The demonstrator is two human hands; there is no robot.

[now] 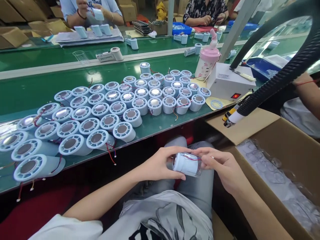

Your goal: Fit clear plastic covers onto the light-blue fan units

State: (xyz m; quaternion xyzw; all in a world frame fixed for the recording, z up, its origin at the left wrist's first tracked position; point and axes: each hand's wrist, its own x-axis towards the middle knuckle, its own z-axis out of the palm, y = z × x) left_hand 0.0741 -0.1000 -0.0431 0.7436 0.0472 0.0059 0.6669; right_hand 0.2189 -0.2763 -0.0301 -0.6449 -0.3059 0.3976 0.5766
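Above my lap, my left hand (163, 164) is wrapped round a light blue cylindrical housing (188, 164) with a clear plastic cup around it. Red and dark wires run along the top of the housing toward its right end. My right hand (221, 163) pinches at that end, thumb and fingers closed on the wires. On the green bench ahead, many similar blue housings (100, 108) stand in rows, each with a round silvery disc on top. Thin wires with small white plugs (114, 163) hang from some of them.
To my right, an open cardboard box (250, 130) holds clear plastic cups (277, 176). A black flexible hose (270, 83) arches above it. A white power box (228, 81) stands beside a pink-lidded cup (207, 61). Co-workers (91, 13) sit across the green conveyor (60, 56).
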